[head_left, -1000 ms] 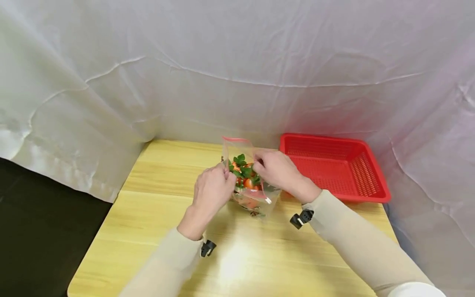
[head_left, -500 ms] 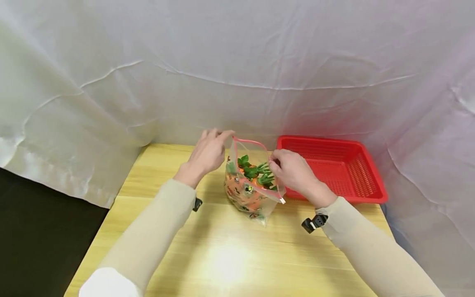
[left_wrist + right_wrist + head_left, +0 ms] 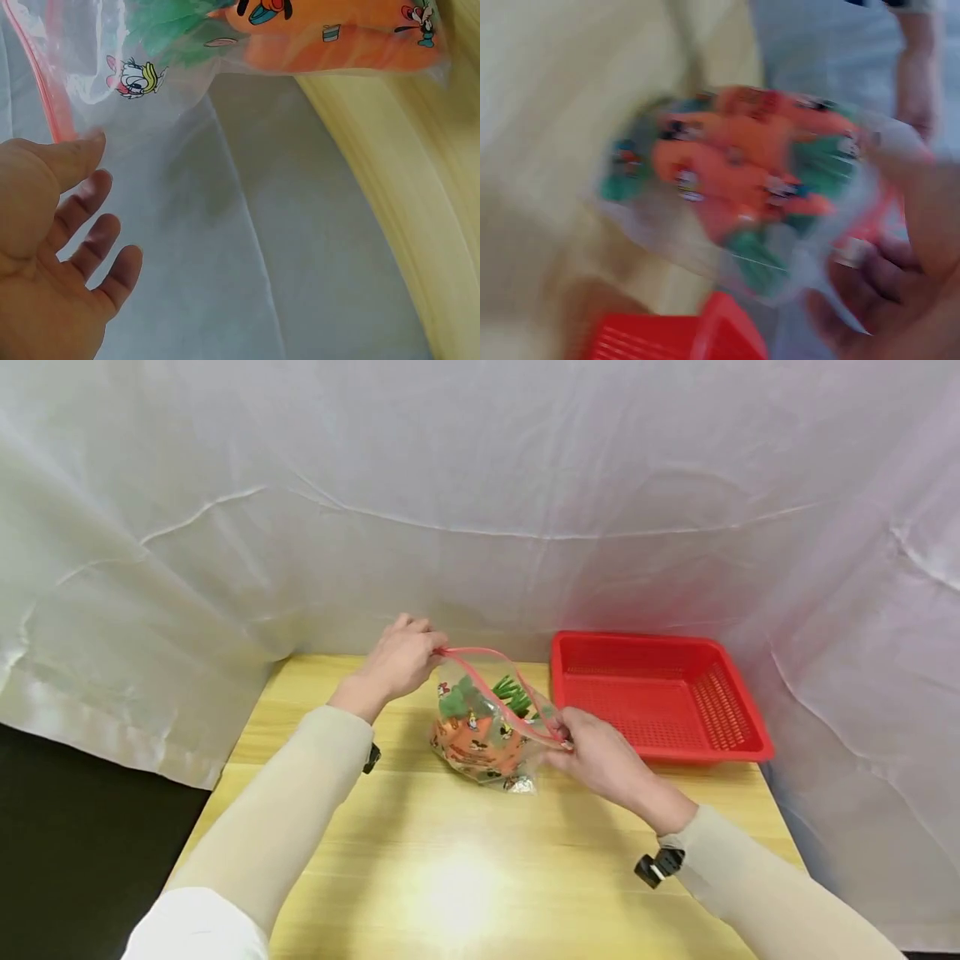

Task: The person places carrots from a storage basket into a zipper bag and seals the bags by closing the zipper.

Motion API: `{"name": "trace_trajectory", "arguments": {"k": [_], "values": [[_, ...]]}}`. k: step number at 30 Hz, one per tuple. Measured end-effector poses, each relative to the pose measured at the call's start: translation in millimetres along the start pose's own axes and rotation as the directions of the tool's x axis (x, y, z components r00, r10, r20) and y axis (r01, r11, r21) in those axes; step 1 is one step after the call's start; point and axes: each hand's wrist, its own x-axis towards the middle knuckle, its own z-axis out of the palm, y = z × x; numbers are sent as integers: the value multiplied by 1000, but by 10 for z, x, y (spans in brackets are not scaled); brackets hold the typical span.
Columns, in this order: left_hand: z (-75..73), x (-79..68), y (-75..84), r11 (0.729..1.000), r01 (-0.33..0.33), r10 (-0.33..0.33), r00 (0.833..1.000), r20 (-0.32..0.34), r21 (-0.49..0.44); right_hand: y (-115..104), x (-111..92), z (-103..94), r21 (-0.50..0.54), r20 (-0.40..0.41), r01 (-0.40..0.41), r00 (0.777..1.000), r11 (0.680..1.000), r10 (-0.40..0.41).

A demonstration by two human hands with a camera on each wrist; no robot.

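A clear zip bag (image 3: 480,747) with cartoon prints and a pink-red zip edge stands on the table between both hands. Inside are orange carrots (image 3: 337,49) with green tops, some leaves (image 3: 513,695) showing at the mouth. The mouth gapes in the middle. My left hand (image 3: 401,660) pinches its far left corner between thumb and forefinger, the other fingers loosely bent in the left wrist view. At the near right end, my right hand (image 3: 603,760) grips the zip edge. A small white slider (image 3: 853,253) shows by its fingers in the blurred right wrist view.
A red plastic basket (image 3: 756,752) with perforated walls stands at the back right of the wooden table (image 3: 360,860). Pale curtains (image 3: 465,485) hang behind and at the sides. Dark floor (image 3: 82,835) lies beyond the table's left edge.
My left hand has gone from the bag's mouth to its far left corner. The right hand has come nearer and lower, drawing the zip edge out. The bag's mouth has narrowed and tilted.
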Motion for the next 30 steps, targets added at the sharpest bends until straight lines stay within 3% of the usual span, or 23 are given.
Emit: {"name": "trace_trajectory", "arguments": {"k": [4, 8, 12, 16, 19, 23, 26, 30], "values": [[-108, -56, -40, 999, 10, -10, 1000, 1, 46, 55, 139, -135, -40, -113, 21, 993, 999, -25], [-262, -286, -58, 992, 14, -11, 1000, -29, 123, 56, 197, -480, -8, -210, 77, 975, 997, -77], [-350, -635, -19, 975, -83, 110, 986, -126, 204, -1, 151, -669, -37, -229, 156, 960, 987, -160], [-274, -892, 52, 945, -172, 226, 958, -176, 279, 32, 89, -597, -143, -196, 251, 941, 957, -276], [-66, -1006, 92, 932, -194, 236, 966, -105, 307, 156, 47, -392, -278, -129, 287, 935, 917, -332], [149, -1069, 152, 927, -196, 214, 976, -24, 319, 239, 4, -218, -387, -65, 275, 944, 880, -324], [88, -1072, 172, 935, -154, 193, 977, -91, 319, 185, -12, -286, -363, -145, 271, 928, 891, -342], [-61, -1095, 183, 942, -123, 192, 961, -201, 314, 129, -61, -397, -329, -274, 307, 874, 893, -401]]}}
